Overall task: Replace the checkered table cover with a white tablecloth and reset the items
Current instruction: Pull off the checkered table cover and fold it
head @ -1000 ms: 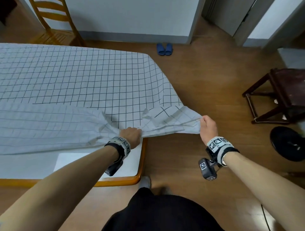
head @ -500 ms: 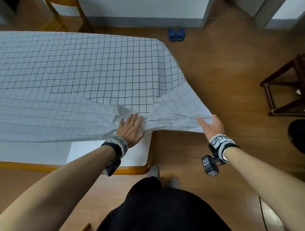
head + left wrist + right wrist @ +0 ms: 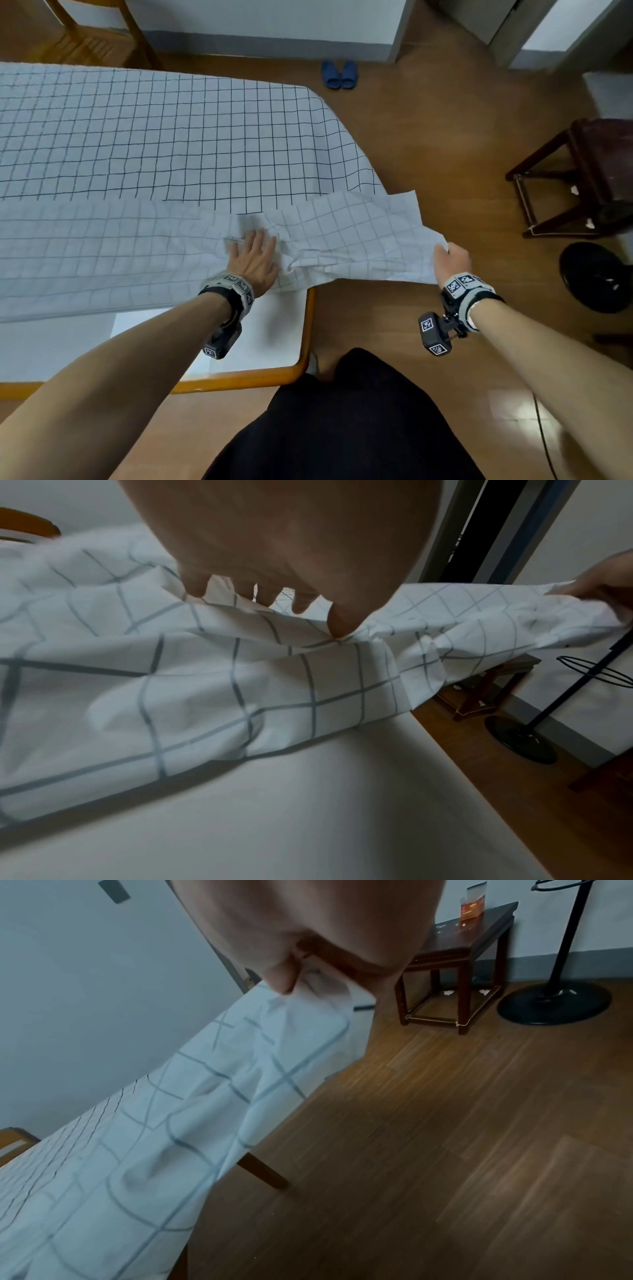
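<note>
**Cover folded back at the near right corner**

Our left hand (image 3: 255, 263) lies flat, fingers spread, grip wide, pressing the folded-back cover (image 3: 164, 144) onto the tabletop (image 3: 260, 342) near its near right corner. Our right hand (image 3: 450, 262) pinches the cover's corner, holding it out past the right edge, over the floor (image 3: 428, 144).

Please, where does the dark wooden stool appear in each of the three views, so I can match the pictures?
Head: dark wooden stool at the right edge, on the floor.
Left wrist: at right, partly hidden below the lifted checkered cover.
Right wrist: upper right, beside the wall.
Shared landmark: the black round stand base next to the stool.
</note>
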`<move>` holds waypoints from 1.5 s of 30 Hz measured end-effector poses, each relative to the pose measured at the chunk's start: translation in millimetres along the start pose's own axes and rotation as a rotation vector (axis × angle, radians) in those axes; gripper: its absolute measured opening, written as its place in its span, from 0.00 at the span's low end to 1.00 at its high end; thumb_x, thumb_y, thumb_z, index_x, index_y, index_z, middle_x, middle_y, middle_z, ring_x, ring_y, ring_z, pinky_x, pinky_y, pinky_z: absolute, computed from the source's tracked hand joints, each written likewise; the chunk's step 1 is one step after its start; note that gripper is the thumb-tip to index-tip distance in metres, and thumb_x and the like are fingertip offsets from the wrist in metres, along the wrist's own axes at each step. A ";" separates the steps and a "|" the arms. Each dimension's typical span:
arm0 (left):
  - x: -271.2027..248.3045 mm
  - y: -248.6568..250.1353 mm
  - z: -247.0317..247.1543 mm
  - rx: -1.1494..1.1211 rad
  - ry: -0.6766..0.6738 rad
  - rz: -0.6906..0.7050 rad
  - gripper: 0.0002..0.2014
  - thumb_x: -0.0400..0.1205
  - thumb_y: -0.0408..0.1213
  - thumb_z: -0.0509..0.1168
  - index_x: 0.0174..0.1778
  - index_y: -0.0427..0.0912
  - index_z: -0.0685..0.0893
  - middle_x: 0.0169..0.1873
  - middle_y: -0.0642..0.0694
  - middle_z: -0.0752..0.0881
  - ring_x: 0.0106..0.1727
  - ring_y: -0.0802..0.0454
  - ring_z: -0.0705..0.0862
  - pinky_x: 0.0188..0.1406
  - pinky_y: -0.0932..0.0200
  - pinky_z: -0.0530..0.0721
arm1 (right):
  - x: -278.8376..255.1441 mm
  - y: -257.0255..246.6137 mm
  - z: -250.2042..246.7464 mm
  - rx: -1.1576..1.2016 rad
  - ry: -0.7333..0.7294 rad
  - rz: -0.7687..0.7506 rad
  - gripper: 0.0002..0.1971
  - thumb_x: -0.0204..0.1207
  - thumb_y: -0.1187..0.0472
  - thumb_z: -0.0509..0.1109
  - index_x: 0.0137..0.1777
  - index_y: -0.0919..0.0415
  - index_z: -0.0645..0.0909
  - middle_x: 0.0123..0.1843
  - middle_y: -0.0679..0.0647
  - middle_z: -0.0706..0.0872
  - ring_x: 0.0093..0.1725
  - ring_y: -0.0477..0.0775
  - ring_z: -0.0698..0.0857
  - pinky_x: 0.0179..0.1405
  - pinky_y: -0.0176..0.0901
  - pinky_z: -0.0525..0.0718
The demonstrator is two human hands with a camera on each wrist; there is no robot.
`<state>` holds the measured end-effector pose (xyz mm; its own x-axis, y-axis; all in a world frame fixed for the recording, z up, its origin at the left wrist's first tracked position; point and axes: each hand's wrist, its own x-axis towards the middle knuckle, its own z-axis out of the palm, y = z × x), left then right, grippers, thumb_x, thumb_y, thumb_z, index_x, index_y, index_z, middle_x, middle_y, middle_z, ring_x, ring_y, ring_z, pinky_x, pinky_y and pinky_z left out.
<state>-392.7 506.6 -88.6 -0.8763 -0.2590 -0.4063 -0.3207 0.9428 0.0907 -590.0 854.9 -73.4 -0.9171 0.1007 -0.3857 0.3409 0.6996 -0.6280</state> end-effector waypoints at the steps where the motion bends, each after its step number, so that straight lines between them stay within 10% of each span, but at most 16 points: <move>1: 4.5 3.0 0.0 -0.002 -0.009 0.005 0.34 0.87 0.52 0.50 0.87 0.47 0.46 0.87 0.40 0.44 0.87 0.41 0.44 0.81 0.30 0.53 | 1.9 4.0 2.0 0.049 -0.051 -0.002 0.13 0.81 0.53 0.64 0.37 0.58 0.79 0.35 0.53 0.81 0.40 0.62 0.81 0.39 0.49 0.76; 6: 25.5 23.0 -1.8 -0.046 -0.005 0.040 0.31 0.86 0.42 0.53 0.86 0.46 0.52 0.87 0.41 0.46 0.87 0.42 0.46 0.82 0.31 0.54 | 18.3 10.2 7.7 0.222 -0.100 0.046 0.28 0.66 0.30 0.72 0.45 0.56 0.87 0.43 0.50 0.91 0.44 0.56 0.88 0.49 0.51 0.86; 10: 42.7 41.7 -3.3 -0.068 -0.036 0.054 0.29 0.87 0.42 0.52 0.85 0.45 0.55 0.87 0.42 0.48 0.87 0.42 0.48 0.83 0.34 0.56 | 41.3 -5.3 9.9 0.251 -0.111 -0.025 0.26 0.70 0.34 0.73 0.34 0.57 0.72 0.30 0.52 0.68 0.31 0.52 0.68 0.34 0.45 0.66; 13: 55.3 53.8 0.8 -0.108 -0.075 0.033 0.28 0.88 0.52 0.48 0.85 0.47 0.57 0.87 0.43 0.49 0.87 0.41 0.48 0.82 0.34 0.56 | 69.3 -9.4 15.9 0.210 -0.225 -0.017 0.24 0.69 0.40 0.77 0.34 0.62 0.76 0.30 0.54 0.75 0.31 0.53 0.74 0.33 0.46 0.71; 21: 71.4 68.7 18.1 0.022 -0.038 -0.018 0.35 0.87 0.60 0.40 0.87 0.48 0.37 0.85 0.43 0.34 0.86 0.43 0.37 0.82 0.30 0.44 | 128.9 -10.4 27.0 0.084 0.038 0.157 0.18 0.87 0.54 0.61 0.66 0.70 0.75 0.64 0.66 0.83 0.60 0.67 0.83 0.49 0.49 0.72; 29: 70.7 65.4 26.6 -0.016 -0.078 -0.037 0.40 0.85 0.61 0.50 0.87 0.49 0.39 0.86 0.43 0.34 0.86 0.42 0.38 0.80 0.26 0.47 | 162.2 0.1 34.1 0.070 -0.095 0.127 0.19 0.81 0.54 0.63 0.67 0.65 0.73 0.57 0.60 0.83 0.56 0.66 0.84 0.49 0.51 0.76; 35: 66.3 61.0 30.2 0.104 -0.052 0.066 0.60 0.70 0.74 0.64 0.86 0.49 0.34 0.86 0.40 0.35 0.87 0.41 0.40 0.80 0.25 0.51 | 161.1 3.6 51.6 -0.068 -0.128 0.007 0.38 0.77 0.51 0.71 0.83 0.61 0.60 0.78 0.59 0.74 0.77 0.63 0.72 0.74 0.59 0.73; 42: 56.7 75.5 25.7 0.239 -0.011 0.466 0.30 0.80 0.41 0.60 0.81 0.49 0.69 0.86 0.37 0.52 0.86 0.40 0.53 0.82 0.32 0.57 | 121.2 6.1 75.1 -0.128 -0.130 -0.121 0.34 0.76 0.58 0.73 0.80 0.62 0.66 0.77 0.60 0.72 0.77 0.62 0.70 0.78 0.57 0.69; 45: 56.1 76.8 22.0 0.183 -0.020 0.426 0.27 0.79 0.38 0.62 0.76 0.48 0.76 0.84 0.38 0.60 0.85 0.40 0.60 0.81 0.37 0.62 | 101.0 11.1 81.3 -0.120 -0.235 -0.193 0.21 0.77 0.60 0.72 0.70 0.60 0.77 0.67 0.57 0.81 0.68 0.60 0.80 0.70 0.55 0.78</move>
<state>-458.6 569.1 -124.4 -0.9085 0.1619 -0.3853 0.1368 0.9863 0.0917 -662.0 815.3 -174.3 -0.8851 -0.1981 -0.4211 0.1254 0.7698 -0.6258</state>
